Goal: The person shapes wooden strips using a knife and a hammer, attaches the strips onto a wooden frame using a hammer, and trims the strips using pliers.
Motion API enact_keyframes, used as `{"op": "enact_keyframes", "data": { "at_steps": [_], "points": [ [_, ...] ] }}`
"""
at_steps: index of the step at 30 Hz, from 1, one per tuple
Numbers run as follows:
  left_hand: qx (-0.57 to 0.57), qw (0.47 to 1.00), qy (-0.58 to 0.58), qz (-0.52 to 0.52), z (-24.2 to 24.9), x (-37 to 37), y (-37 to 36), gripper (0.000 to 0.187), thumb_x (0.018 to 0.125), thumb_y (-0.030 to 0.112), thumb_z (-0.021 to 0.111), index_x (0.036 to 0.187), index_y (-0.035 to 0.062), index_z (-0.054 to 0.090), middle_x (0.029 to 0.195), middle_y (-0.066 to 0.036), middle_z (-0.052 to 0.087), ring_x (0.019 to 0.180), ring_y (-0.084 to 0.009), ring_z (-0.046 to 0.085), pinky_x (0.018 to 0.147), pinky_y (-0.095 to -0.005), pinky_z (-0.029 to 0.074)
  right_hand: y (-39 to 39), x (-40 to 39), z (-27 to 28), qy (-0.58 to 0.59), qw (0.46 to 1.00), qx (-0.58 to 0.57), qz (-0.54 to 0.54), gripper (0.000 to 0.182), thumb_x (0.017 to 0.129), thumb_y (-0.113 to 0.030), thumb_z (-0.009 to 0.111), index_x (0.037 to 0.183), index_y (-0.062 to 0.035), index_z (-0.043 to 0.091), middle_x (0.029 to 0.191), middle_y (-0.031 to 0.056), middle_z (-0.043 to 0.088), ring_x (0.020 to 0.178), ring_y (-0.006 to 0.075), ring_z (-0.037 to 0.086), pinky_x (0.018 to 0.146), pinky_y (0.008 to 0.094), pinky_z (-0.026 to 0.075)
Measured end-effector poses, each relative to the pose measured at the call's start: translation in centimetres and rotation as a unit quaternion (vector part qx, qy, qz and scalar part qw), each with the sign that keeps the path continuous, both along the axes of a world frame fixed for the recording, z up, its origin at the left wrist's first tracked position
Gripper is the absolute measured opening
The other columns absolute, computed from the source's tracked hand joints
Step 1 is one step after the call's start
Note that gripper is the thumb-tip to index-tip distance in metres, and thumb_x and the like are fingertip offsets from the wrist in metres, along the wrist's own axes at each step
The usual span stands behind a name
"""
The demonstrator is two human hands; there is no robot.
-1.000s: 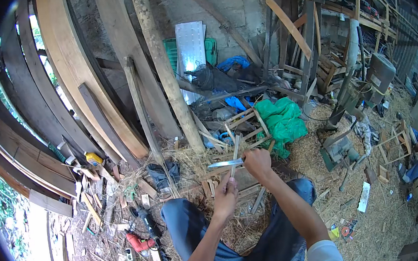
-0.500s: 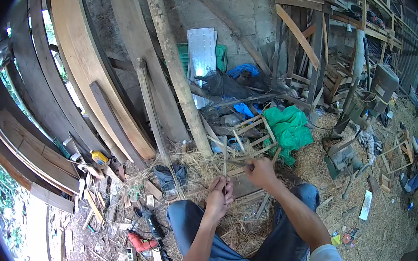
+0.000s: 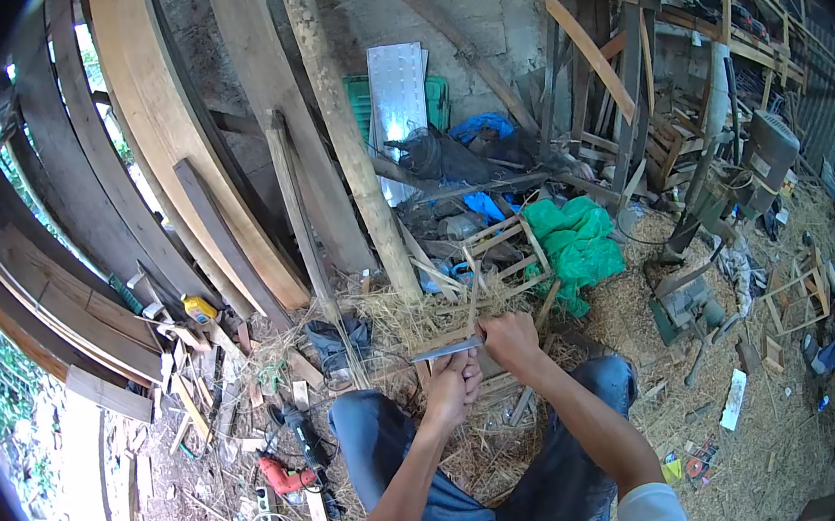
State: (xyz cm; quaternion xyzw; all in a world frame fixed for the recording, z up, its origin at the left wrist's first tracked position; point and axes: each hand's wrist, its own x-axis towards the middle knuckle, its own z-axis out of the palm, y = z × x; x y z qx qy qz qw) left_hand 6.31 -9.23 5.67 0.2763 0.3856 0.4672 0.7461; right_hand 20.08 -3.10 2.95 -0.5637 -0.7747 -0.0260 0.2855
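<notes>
A long grey metal blade [image 3: 446,349] is being gripped by the right hand [image 3: 511,340], best kept shallow against the thin pale wooden stick [image 3: 474,303] gripped by the left hand [image 3: 453,388].

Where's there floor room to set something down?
Roomiest: shavings-strewn, lightly littered floor between the right knee and the white strip. Crowded: outside the left knee, with red drill and power strip; ahead, around the wooden frame and green sheet.

The grey wall [image 3: 485,3] is fronted by planks [image 3: 156,105]; the floor [image 3: 772,442] is strewn with shavings [image 3: 617,327]; daylight [image 3: 81,474] is admitted at left.
</notes>
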Motion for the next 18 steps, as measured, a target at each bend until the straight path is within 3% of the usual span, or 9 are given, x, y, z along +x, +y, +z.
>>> {"op": "enact_keyframes", "data": {
  "at_steps": [6, 7, 8, 10, 13, 15, 17, 18],
  "points": [
    [-0.043, 0.997, -0.061, 0.002, -0.1, -0.6, 0.8, 0.019, 0.095, 0.031, 0.045, 0.088, 0.0129, 0.049, 0.059, 0.007, 0.034, 0.043, -0.0040, 0.026, 0.036, -0.0191, 0.015, 1.4, -0.2, -0.9, -0.014, 0.999, -0.002, -0.040, 0.012, 0.072, -0.015, 0.058, 0.065, -0.0065, 0.062, 0.059, 0.0159, 0.061, 0.055, 0.0325, 0.062, 0.055, 0.0412, 0.050],
    [-0.044, 0.997, -0.064, 0.000, 0.9, -0.3, -0.5, 0.019, 0.095, 0.031, 0.045, 0.088, 0.0129, 0.049, 0.059, 0.007, 0.034, 0.043, -0.0040, 0.026, 0.036, -0.0191, 0.015, 3.2, 2.6, -0.7, -0.015, 0.986, -0.040, -0.162, 0.012, 0.074, -0.014, 0.058, 0.068, -0.0053, 0.063, 0.062, 0.0162, 0.062, 0.058, 0.0329, 0.063, 0.056, 0.0407, 0.051],
    [-0.064, 0.998, 0.003, -0.023, 2.6, -0.1, -3.2, 0.019, 0.095, 0.031, 0.045, 0.088, 0.0130, 0.049, 0.059, 0.007, 0.032, 0.043, -0.0043, 0.026, 0.036, -0.0190, 0.015, 4.8, 6.1, -0.6, -0.013, 0.957, -0.077, -0.280, 0.012, 0.076, -0.013, 0.059, 0.071, -0.0041, 0.064, 0.064, 0.0165, 0.063, 0.060, 0.0333, 0.065, 0.056, 0.0401, 0.053],
    [-0.092, 0.990, 0.101, -0.038, 3.4, -3.0, -5.1, 0.020, 0.095, 0.030, 0.044, 0.088, 0.0131, 0.049, 0.058, 0.007, 0.031, 0.044, -0.0046, 0.026, 0.036, -0.0188, 0.016, 4.6, 5.6, -2.0, 0.047, 0.957, -0.102, -0.266, 0.014, 0.076, -0.015, 0.059, 0.070, -0.0029, 0.063, 0.064, 0.0163, 0.063, 0.061, 0.0340, 0.064, 0.057, 0.0407, 0.053],
    [-0.050, 0.997, -0.048, 0.039, 1.1, -4.2, -2.9, 0.022, 0.095, 0.033, 0.044, 0.087, 0.0134, 0.049, 0.062, 0.005, 0.034, 0.045, -0.0049, 0.028, 0.037, -0.0193, 0.021, 5.5, 8.5, -0.6, 0.126, 0.954, -0.114, -0.246, 0.023, 0.077, -0.020, 0.061, 0.067, 0.0007, 0.061, 0.062, 0.0156, 0.062, 0.062, 0.0359, 0.063, 0.060, 0.0423, 0.052],
    [-0.001, 0.998, -0.061, 0.000, 0.0, -3.9, -1.0, 0.023, 0.096, 0.033, 0.042, 0.090, 0.0113, 0.049, 0.062, 0.005, 0.035, 0.048, -0.0050, 0.033, 0.042, -0.0204, 0.026, 5.3, 7.5, -2.1, 0.040, 0.978, -0.131, -0.158, 0.027, 0.077, -0.025, 0.062, 0.075, 0.0023, 0.061, 0.068, 0.0183, 0.062, 0.072, 0.0366, 0.062, 0.069, 0.0380, 0.051],
    [0.087, 0.995, 0.017, 0.048, -2.0, -3.0, 0.5, 0.020, 0.094, 0.031, 0.048, 0.093, 0.0106, 0.050, 0.067, 0.001, 0.043, 0.052, -0.0083, 0.039, 0.047, -0.0237, 0.035, 3.4, 5.8, 1.5, 0.189, 0.952, -0.222, -0.094, 0.034, 0.080, -0.029, 0.064, 0.091, 0.0025, 0.062, 0.074, 0.0142, 0.063, 0.076, 0.0261, 0.063, 0.073, 0.0292, 0.048],
    [0.119, 0.990, 0.074, 0.032, -2.9, -3.0, 1.2, 0.022, 0.095, 0.029, 0.048, 0.096, 0.0077, 0.054, 0.069, -0.001, 0.046, 0.058, -0.0124, 0.044, 0.057, -0.0256, 0.040, 3.2, 5.1, 1.6, 0.185, 0.952, -0.222, -0.096, 0.034, 0.080, -0.029, 0.064, 0.091, 0.0025, 0.062, 0.074, 0.0142, 0.063, 0.076, 0.0261, 0.063, 0.073, 0.0292, 0.048]
  ]
}}
